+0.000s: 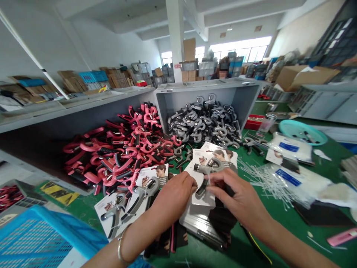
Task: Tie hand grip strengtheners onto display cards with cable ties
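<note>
Grey exerciser (pixel 205 169), one, on one top card (pixel 200 201); two hands (pixel 178 189) (pixel 235 189), grasp I cannot tell.

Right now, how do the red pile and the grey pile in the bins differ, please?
The red pile looks larger; the grey pile looks smaller. The red pile lies left and reaches nearer; the grey pile lies right and farther back. Both piles include black parts.

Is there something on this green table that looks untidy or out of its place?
Slightly untidy: white plastic ties spread loosely beside the right hand, not neatly aligned, and a few grey hand grips lie outside their bin. Nothing looks clearly damaged.
</note>
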A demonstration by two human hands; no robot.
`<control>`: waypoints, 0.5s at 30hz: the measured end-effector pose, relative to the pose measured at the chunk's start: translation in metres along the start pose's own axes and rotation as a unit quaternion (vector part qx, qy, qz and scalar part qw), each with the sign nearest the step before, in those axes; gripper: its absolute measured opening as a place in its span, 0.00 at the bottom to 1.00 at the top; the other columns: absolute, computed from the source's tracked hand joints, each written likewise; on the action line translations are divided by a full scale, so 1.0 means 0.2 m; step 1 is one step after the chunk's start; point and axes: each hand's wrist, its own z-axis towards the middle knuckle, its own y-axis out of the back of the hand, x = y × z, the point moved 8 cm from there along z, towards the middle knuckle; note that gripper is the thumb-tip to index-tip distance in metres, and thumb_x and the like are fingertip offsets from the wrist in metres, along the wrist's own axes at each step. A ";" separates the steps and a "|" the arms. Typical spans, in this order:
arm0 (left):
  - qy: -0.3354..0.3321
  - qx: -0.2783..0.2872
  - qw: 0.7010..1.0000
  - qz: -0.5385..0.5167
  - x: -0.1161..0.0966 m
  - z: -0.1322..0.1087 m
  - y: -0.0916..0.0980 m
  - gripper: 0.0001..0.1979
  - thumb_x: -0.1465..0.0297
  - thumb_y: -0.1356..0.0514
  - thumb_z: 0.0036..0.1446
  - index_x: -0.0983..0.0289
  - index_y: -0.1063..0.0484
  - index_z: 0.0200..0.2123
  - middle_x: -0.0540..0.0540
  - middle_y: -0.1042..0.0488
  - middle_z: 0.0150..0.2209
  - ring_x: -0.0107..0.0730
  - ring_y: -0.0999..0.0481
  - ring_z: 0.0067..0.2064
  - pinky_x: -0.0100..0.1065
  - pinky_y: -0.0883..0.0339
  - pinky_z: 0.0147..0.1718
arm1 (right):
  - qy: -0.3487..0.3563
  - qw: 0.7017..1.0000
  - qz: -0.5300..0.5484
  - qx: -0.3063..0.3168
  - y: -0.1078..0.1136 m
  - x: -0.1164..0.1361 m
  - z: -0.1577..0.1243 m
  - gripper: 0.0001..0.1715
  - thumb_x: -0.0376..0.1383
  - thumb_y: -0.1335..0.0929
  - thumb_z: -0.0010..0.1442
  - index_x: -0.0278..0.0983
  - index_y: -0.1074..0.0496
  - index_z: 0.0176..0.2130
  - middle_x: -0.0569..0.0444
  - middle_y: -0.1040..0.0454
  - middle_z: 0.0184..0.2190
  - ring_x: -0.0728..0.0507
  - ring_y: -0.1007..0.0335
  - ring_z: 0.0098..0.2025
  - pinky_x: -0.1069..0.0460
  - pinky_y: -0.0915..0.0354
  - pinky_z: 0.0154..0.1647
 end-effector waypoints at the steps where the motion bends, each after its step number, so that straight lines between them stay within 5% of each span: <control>1: 0.002 -0.027 1.000 -0.003 -0.01 -0.01 0.02 0.08 0.72 0.48 0.68 0.66 0.30 0.38 0.57 0.28 0.37 0.41 0.27 0.41 0.43 0.32 0.42 | -0.021 1.000 -0.005 -0.010 0.00 -0.02 0.00 0.04 0.34 0.31 0.65 0.39 0.27 0.42 0.55 0.28 0.36 0.45 0.32 0.36 0.49 0.35 0.39; 5: -0.004 -0.125 0.986 -0.111 -0.04 -0.03 0.07 0.06 0.72 0.47 0.68 0.65 0.30 0.41 0.56 0.26 0.39 0.36 0.26 0.43 0.38 0.33 0.45 | 0.004 0.999 -0.030 0.012 -0.02 -0.05 0.00 0.04 0.34 0.32 0.65 0.39 0.29 0.35 0.55 0.28 0.34 0.42 0.33 0.40 0.47 0.37 0.43; 11: -0.010 -0.142 0.949 -0.280 -0.03 0.01 -0.01 0.05 0.74 0.38 0.62 0.62 0.27 0.42 0.51 0.23 0.39 0.28 0.24 0.43 0.28 0.34 0.45 | 0.029 0.993 -0.095 0.062 -0.02 -0.06 -0.03 0.07 0.33 0.34 0.67 0.38 0.32 0.34 0.54 0.29 0.32 0.41 0.37 0.38 0.47 0.40 0.41; 15: 0.054 -0.161 0.923 -0.346 0.04 0.01 -0.04 0.06 0.74 0.37 0.61 0.59 0.25 0.41 0.48 0.21 0.39 0.27 0.23 0.42 0.27 0.33 0.44 | 0.039 0.986 -0.138 0.084 -0.02 -0.05 -0.03 0.09 0.32 0.35 0.67 0.37 0.33 0.33 0.53 0.29 0.31 0.41 0.38 0.37 0.45 0.40 0.41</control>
